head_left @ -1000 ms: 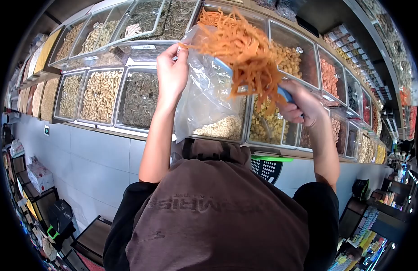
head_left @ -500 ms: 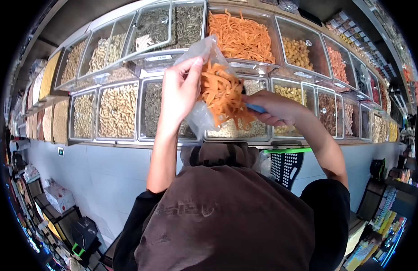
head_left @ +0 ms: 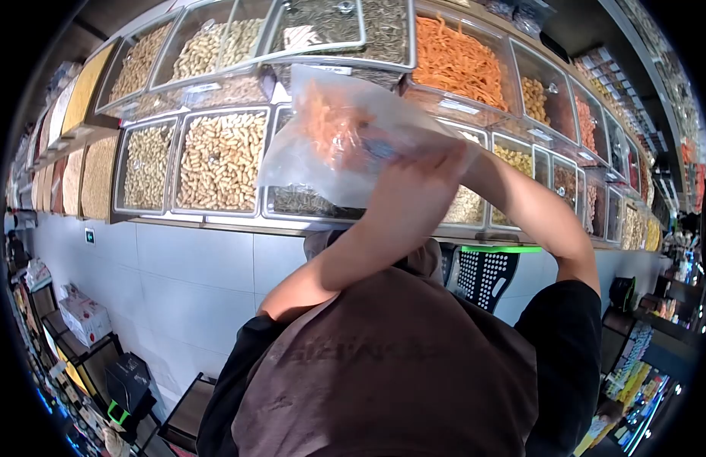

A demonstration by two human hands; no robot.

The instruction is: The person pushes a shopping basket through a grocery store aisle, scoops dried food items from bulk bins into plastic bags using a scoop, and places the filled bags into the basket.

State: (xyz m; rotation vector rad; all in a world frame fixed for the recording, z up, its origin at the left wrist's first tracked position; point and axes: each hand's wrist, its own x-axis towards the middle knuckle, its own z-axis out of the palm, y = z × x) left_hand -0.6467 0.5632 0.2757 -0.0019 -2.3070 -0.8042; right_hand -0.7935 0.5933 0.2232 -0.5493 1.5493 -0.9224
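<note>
A clear plastic bag (head_left: 280, 164) is stretched out above the lower bins, with orange dried strips (head_left: 330, 126) showing through it. My left hand (head_left: 421, 186) reaches across to the right, closed on the bag near its right end; motion blurs it. Behind the film lies my right hand (head_left: 425, 141), its fingers smeared. A blue-handled tool (head_left: 379, 148) shows faintly through the plastic at those fingers; its head is hidden. Whether the right hand is inside the bag or just behind it, I cannot tell. Upper right of the bag stands the bin of orange strips (head_left: 459, 65).
Peanuts (head_left: 222, 160) fill a lower bin left of the bag. Dark seeds (head_left: 383, 34) lie in an upper bin under a clear lid. A black perforated basket (head_left: 486, 274) with a green edge is below the counter on the right. Shelving units (head_left: 86, 365) stand behind.
My left hand has swung right and down, crossing toward my right hand and pulling the bag sideways. The orange strips, seen uncovered at the bag's mouth before, now show through the film.
</note>
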